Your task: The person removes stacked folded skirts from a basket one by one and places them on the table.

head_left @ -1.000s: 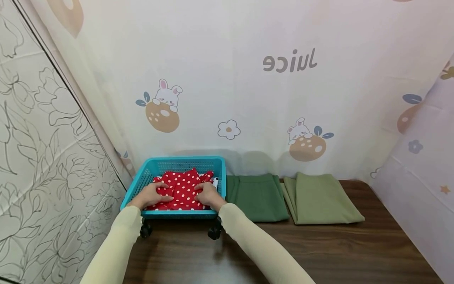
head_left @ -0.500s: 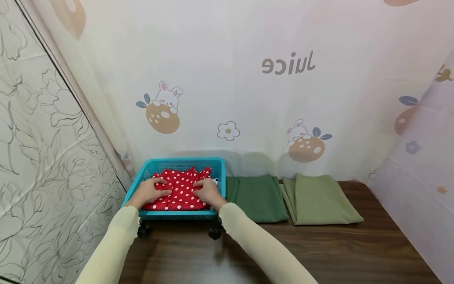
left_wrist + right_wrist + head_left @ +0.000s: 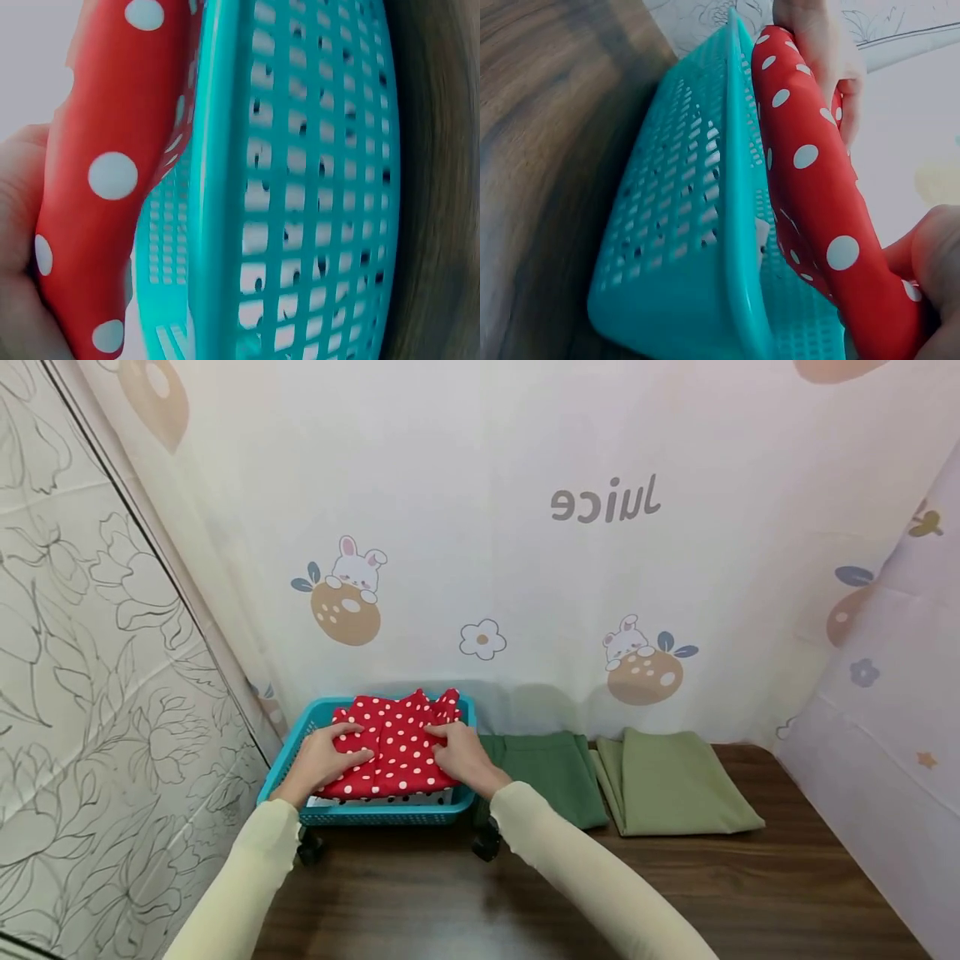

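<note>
A folded red cloth with white polka dots (image 3: 401, 752) is held at its two sides, over the turquoise plastic basket (image 3: 367, 816). My left hand (image 3: 318, 762) grips its left side, thumb on top. On the right side my right hand (image 3: 467, 756) grips it the same way. In the right wrist view the cloth (image 3: 810, 161) shows as a thick folded roll above the basket's rim (image 3: 739, 225), with the left hand (image 3: 825, 56) at its far end. Below it in the basket lies white fabric with dark dots (image 3: 441, 797), mostly hidden.
Right of the basket lies a folded dark green cloth (image 3: 551, 777), then a folded light green cloth (image 3: 682, 781), both on the dark wooden table (image 3: 720, 877). Black feet (image 3: 486, 842) show at the basket's front. A printed white curtain (image 3: 487, 552) hangs behind.
Both hands have lifted the red polka-dot cloth up from inside the basket, so the dotted white fabric under it now shows. The green cloths have stayed in place.
</note>
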A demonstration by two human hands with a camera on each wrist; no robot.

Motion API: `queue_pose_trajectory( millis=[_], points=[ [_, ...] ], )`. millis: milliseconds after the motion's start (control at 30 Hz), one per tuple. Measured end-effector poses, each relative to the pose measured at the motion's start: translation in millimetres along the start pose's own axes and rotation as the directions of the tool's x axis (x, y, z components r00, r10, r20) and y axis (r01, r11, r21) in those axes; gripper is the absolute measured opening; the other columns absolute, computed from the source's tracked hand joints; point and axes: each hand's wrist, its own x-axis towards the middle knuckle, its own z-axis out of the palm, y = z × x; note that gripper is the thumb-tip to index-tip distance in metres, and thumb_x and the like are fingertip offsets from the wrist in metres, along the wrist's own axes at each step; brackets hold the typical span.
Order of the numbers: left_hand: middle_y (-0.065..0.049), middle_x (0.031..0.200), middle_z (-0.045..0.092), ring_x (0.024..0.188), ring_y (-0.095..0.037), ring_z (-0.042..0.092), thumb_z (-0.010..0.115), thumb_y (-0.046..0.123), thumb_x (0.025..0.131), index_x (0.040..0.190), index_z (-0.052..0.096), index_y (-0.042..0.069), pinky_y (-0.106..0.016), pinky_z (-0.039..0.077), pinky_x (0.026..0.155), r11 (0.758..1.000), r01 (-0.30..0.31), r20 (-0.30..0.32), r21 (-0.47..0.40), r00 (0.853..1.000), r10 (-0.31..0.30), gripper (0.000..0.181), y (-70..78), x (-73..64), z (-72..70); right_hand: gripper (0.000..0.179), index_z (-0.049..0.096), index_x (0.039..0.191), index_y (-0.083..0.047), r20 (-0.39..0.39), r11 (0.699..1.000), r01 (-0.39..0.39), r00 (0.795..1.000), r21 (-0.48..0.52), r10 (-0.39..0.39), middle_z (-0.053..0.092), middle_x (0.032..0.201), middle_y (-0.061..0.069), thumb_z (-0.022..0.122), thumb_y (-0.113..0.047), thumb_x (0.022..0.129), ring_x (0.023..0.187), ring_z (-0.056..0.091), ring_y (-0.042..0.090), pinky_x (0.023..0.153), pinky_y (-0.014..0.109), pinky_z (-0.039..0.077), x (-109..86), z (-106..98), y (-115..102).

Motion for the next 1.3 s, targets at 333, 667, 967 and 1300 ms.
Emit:
queue_pose_trajectory(
  millis=[333, 667, 967, 1300],
  points=[
    [-0.018, 0.148, 0.052, 0.131, -0.04, 0.05, 0.087, 0.037, 0.081, 0.147, 0.056, 0.02, -0.051, 0.061, 0.089, 0.988, -0.041, -0.085, -0.147, 0.996, 0.029, 0.075, 35.3, -16.3, 26.4, 0.049, 0.061, 0.145, -0.012, -0.087, 0.99, 0.096, 0.991, -0.104, -0.105, 0.074, 0.117, 0.012, 0.072, -0.016, 0.097, 0.063, 0.064, 0.013, 0.064, 0.027, 0.059, -26.9, -43, 14],
    [-0.015, 0.145, 0.055, 0.128, -0.037, 0.056, 0.088, 0.031, 0.08, 0.148, 0.057, 0.024, -0.048, 0.062, 0.085, 0.948, -0.103, -0.092, -0.3, 0.993, 0.079, 0.075, 74.6, -37.4, 54.6, 0.046, 0.067, 0.139, -0.012, -0.19, 0.973, 0.141, 0.966, -0.182, -0.176, 0.074, 0.098, 0.008, 0.076, -0.016, 0.094, 0.05, 0.054, 0.01, 0.06, 0.022, 0.052, -70.5, -84, 37],
    [-0.007, 0.145, 0.055, 0.132, -0.031, 0.053, 0.088, 0.025, 0.082, 0.144, 0.061, 0.036, -0.041, 0.063, 0.084, 0.836, -0.152, 0.033, -0.528, 0.979, 0.199, 0.069, 106.8, -61.5, 82.7, 0.045, 0.069, 0.137, -0.018, -0.276, 0.987, 0.089, 0.953, -0.13, -0.123, 0.076, 0.101, 0.006, 0.077, -0.015, 0.093, 0.074, 0.064, 0.015, 0.062, 0.022, 0.056, -119.5, -112, 65],
    [-0.008, 0.143, 0.055, 0.132, -0.03, 0.053, 0.082, 0.026, 0.089, 0.149, 0.057, 0.028, -0.029, 0.062, 0.083, 0.8, -0.287, 0.018, -0.527, 0.937, 0.349, 0.065, 141.0, -95.9, 141.2, 0.041, 0.074, 0.13, -0.013, -0.383, 0.98, 0.133, 0.906, -0.144, -0.18, 0.076, 0.118, 0.009, 0.077, -0.003, 0.09, 0.102, 0.064, 0.019, 0.07, 0.023, 0.06, -183.4, -135, 113]
  ],
)
